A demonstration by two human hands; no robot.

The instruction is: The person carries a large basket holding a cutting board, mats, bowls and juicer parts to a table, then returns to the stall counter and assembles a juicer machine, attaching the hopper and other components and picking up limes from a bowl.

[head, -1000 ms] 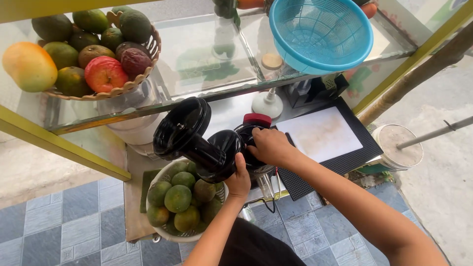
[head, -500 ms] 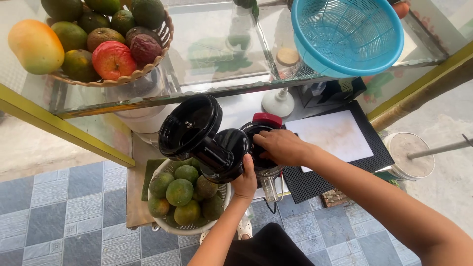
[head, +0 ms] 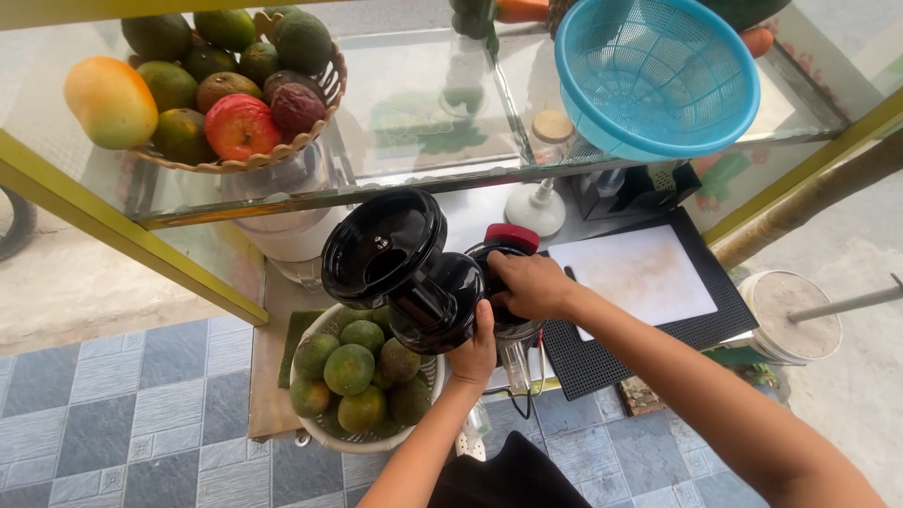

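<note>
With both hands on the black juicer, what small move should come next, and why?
Probably swing the open lid down onto the juicer body. The left hand steadies the body from below, the right hand rests on the top beside the red cap, and the lid stands tilted open, so closing seems the natural step.

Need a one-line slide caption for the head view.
Both hands, left hand and right hand, grip a glossy black plastic juicer top above a white basket of green citrus fruit.

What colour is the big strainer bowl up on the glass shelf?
The strainer bowl is light blue, seen clearly in the head view.
</note>
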